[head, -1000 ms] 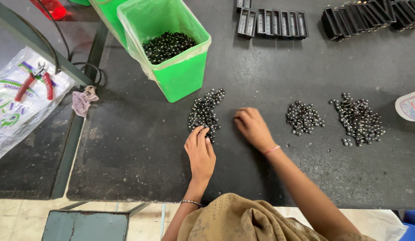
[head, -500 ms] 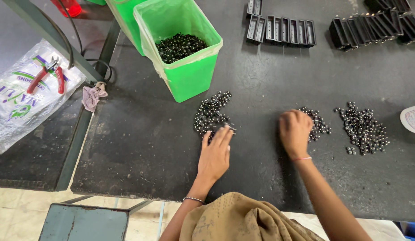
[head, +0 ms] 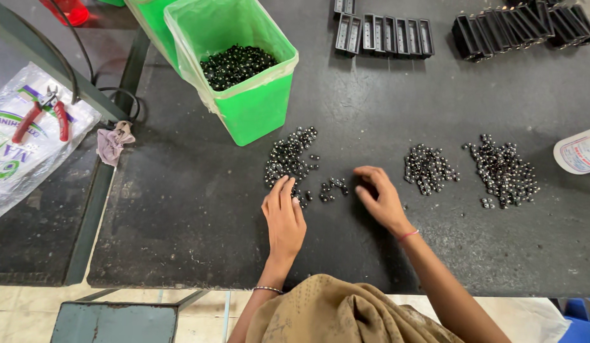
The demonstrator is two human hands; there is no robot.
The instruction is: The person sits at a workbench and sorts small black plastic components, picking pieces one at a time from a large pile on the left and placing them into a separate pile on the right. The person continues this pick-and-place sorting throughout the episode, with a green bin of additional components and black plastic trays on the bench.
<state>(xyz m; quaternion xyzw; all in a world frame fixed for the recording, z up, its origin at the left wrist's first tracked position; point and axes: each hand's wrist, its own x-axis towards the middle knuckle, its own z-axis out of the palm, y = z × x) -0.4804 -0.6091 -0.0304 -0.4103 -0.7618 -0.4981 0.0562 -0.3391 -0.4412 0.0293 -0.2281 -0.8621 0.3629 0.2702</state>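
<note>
Small dark shiny balls lie in piles on a black table point(head: 193, 209). My left hand point(head: 283, 216) rests flat, fingers together, its fingertips touching the lower edge of the left pile point(head: 288, 155). A few loose balls point(head: 332, 188) lie between my hands. My right hand point(head: 381, 198) is curled on the table just right of those loose balls; whether it holds any I cannot tell. A middle pile point(head: 425, 168) and a right pile point(head: 506, 171) lie farther right.
A green bin point(head: 257, 105) lined with plastic holds many balls at the back left. Rows of black rectangular trays point(head: 384, 35) stand along the far edge. A white container point(head: 579, 152) sits at the right edge. Red-handled pliers point(head: 44, 114) lie on a plastic bag at left.
My right hand has come back left from the middle pile to the loose balls by the left pile. My left hand stays at the left pile's edge.
</note>
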